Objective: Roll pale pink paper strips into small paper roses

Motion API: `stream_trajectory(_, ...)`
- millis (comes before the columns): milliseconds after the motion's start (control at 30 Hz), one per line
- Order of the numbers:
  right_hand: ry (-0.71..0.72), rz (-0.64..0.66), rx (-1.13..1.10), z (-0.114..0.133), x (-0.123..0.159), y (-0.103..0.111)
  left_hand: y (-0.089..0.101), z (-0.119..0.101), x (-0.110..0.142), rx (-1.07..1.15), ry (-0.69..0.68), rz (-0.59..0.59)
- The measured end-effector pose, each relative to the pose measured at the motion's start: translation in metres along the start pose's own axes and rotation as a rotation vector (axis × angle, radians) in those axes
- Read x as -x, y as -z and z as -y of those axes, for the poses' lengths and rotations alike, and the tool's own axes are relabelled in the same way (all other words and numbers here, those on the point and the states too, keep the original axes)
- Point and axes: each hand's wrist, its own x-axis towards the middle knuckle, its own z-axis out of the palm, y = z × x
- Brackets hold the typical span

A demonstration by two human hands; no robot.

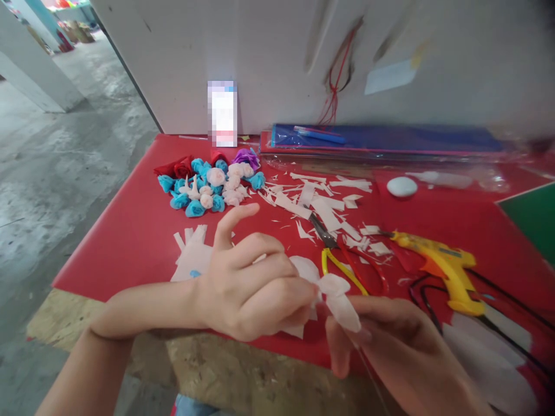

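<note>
In front of me is a small white paper flower [337, 294] with a few loose petals, held over the near side of the red table top [130, 237]. My left hand [260, 283] pinches its left side between fingertips, with one finger sticking up. From the right, my right hand [390, 341] grips the lower petal between thumb and fingers. A thin pale strand runs down from beneath the flower. White paper pieces [193, 257] lie partly hidden under my left hand and forearm. Yellow-and-red handled pliers [332, 245] rest just beyond both hands.
A yellow glue gun [451, 271] with a black cord lies right. Paper scraps [321, 208] litter the middle. Blue, pink and red paper roses [208, 188] cluster back left, before a blurred phone [222, 114]. A white egg-shaped piece [402, 186] and blue pen [321, 136] are farther back.
</note>
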Motion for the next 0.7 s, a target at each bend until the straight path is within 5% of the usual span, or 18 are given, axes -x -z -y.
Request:
stream_trajectory(233, -0.134, 0.053, -0.171, 0.003, -0.003, -0.005, -0.006, -0.007, 0.008, -0.048, 0.011, -0.096)
stream_trajectory(567, -0.104, 0.057, -0.240, 0.000, -0.002, -0.009, -0.006, -0.012, 0.003, -0.166, 0.029, -0.169)
stream_trajectory(700, -0.082, 0.029, -0.250, -0.004, 0.001, -0.009, -0.003, -0.012, 0.003, -0.218, -0.090, -0.099)
